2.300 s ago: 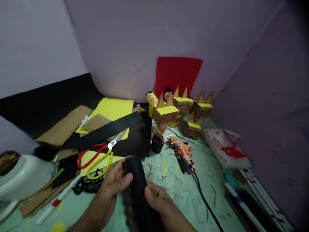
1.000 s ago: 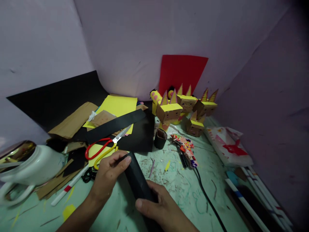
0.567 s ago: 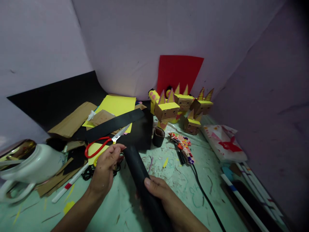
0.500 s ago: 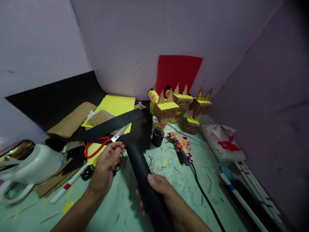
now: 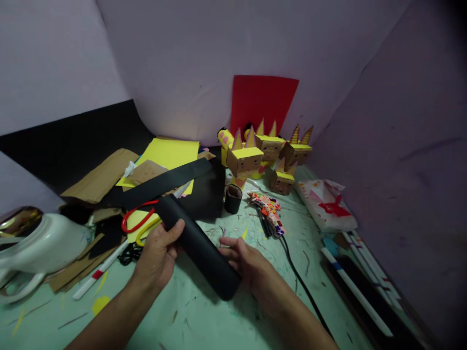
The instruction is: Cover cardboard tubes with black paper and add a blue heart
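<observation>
A black paper tube (image 5: 199,250) slants across the middle, its lower end toward me. My left hand (image 5: 158,250) is closed round its upper end, with the thumb on top. Just right of the lower end is my right hand (image 5: 250,267), its fingers loosely stretched out; whether they touch the tube I cannot tell. Behind my left hand lie scissors with red and yellow handles (image 5: 136,224), their blades partly covered by the tube. A short black paper ring (image 5: 233,198) stands beyond the tube.
Several cardboard animal heads (image 5: 245,160) with yellow horns stand before a red sheet (image 5: 264,102). A glue gun wrapped in patterned paper (image 5: 268,211) trails a black cord. At left are a white teapot (image 5: 54,240) and cardboard scraps (image 5: 102,175); at right, a white packet (image 5: 326,204) and white sticks (image 5: 357,291).
My left hand has taken hold of the tube's upper end. The tube has moved left and tilted more, and my right hand has loosened from round it.
</observation>
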Demonstrator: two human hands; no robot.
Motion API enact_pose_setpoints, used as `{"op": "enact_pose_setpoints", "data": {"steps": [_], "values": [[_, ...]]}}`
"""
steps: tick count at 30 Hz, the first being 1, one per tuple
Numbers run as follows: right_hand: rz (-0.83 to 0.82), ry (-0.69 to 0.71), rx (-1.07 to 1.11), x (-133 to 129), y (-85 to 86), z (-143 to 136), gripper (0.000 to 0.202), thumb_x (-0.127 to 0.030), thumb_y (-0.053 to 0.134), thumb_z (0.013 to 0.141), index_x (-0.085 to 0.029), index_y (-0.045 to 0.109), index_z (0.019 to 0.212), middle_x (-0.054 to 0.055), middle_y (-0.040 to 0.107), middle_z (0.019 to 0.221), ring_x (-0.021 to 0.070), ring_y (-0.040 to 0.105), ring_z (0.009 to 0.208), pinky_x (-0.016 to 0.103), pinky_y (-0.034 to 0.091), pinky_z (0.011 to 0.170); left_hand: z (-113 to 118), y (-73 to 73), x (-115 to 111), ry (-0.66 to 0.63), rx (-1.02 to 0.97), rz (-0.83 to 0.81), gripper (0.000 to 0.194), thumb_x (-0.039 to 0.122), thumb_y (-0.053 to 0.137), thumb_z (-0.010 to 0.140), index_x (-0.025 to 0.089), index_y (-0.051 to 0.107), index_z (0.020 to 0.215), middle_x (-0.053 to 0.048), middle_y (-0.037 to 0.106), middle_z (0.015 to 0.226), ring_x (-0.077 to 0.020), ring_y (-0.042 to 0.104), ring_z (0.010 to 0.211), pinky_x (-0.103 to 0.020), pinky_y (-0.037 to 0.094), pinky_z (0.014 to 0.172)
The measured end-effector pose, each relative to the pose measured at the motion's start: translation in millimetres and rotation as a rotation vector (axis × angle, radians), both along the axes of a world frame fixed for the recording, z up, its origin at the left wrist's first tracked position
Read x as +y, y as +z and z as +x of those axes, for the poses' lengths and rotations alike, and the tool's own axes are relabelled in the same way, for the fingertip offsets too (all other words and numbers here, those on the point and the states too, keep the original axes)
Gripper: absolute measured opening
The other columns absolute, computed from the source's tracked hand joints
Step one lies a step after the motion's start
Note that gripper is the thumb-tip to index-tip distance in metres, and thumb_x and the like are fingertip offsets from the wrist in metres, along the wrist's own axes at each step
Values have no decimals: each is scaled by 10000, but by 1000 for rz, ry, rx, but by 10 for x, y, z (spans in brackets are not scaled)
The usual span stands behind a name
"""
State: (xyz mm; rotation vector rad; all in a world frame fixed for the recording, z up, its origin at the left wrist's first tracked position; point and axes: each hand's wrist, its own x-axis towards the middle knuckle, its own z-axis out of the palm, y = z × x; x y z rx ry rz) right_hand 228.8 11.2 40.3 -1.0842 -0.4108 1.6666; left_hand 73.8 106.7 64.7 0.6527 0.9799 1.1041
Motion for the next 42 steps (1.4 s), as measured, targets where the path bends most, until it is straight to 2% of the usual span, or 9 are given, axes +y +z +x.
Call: {"op": "enact_pose_setpoints", "data": {"steps": [4, 7, 12, 17, 20, 24, 29, 35, 42], "values": [[103, -27, -200, -126, -72, 80, 765, -458, 859, 529, -210, 551, 1184, 104, 617, 1121, 249, 612, 917, 356, 480, 713, -35, -30, 28, 56, 0, -8, 380, 264, 850, 560, 160, 663, 874, 22, 684, 763, -129, 613, 681, -196, 499, 560], [171, -122, -317, -152, -103, 61, 601, -401, 861, 554, -202, 624, 1069, 55, 630, 982, 201, 590, 873, 315, 464, 745, -25, -54, -11, 42, 12, -30, 372, 278, 842, 576, 164, 659, 879, 21, 680, 751, -145, 621, 687, -235, 520, 601], [29, -132, -22, -78, -66, 47, 420, -433, 795, 639, -162, 664, 932, 22, 601, 767, 128, 542, 578, 279, 485, 509, -9, -47, -66, -64, -16, 20, 382, 289, 849, 553, 159, 662, 860, -20, 713, 813, -208, 644, 845, -266, 527, 695], [6, -95, 46, -66, -71, 52, 413, -442, 773, 660, -156, 657, 933, 26, 611, 754, 132, 566, 556, 282, 492, 507, -8, -19, -77, -149, -19, -9, 558, 273, 871, 507, 153, 645, 1003, -81, 736, 912, -220, 646, 892, -302, 506, 799], [113, -92, -153, -100, -95, 66, 418, -490, 743, 686, -170, 664, 943, 41, 641, 812, 164, 591, 684, 293, 484, 618, -14, -38, -82, -176, -5, -3, 522, 292, 873, 506, 160, 660, 964, -81, 735, 902, -229, 645, 895, -307, 504, 794], [321, 13, -538, -143, -80, 64, 609, -534, 757, 634, -174, 634, 1109, 104, 669, 1058, 283, 594, 966, 410, 440, 873, -13, -91, -113, -288, -3, 60, 431, 280, 860, 532, 165, 684, 908, -72, 730, 868, -231, 649, 839, -317, 508, 782], [458, 91, -795, -169, -56, -4, 534, -331, 744, 712, -221, 605, 1216, 64, 682, 1116, 275, 609, 985, 390, 447, 883, 28, -141, -166, -407, 40, 122, 348, 260, 854, 543, 147, 702, 835, -49, 712, 773, -198, 633, 733, -275, 522, 681], [391, 101, -804, -165, -41, -57, 343, -210, 656, 747, -208, 676, 1089, 4, 690, 872, 180, 579, 737, 287, 462, 682, 62, -147, -176, -452, 40, 127, 302, 242, 839, 577, 161, 698, 831, -25, 708, 758, -166, 625, 718, -239, 522, 663], [232, 74, -622, -140, -53, -107, 311, -322, 690, 687, -128, 677, 930, 14, 603, 731, 155, 501, 674, 262, 411, 602, 68, -162, -164, -429, 140, 85, 330, 223, 848, 551, 156, 677, 825, -25, 712, 764, -173, 636, 714, -247, 523, 650]]}}
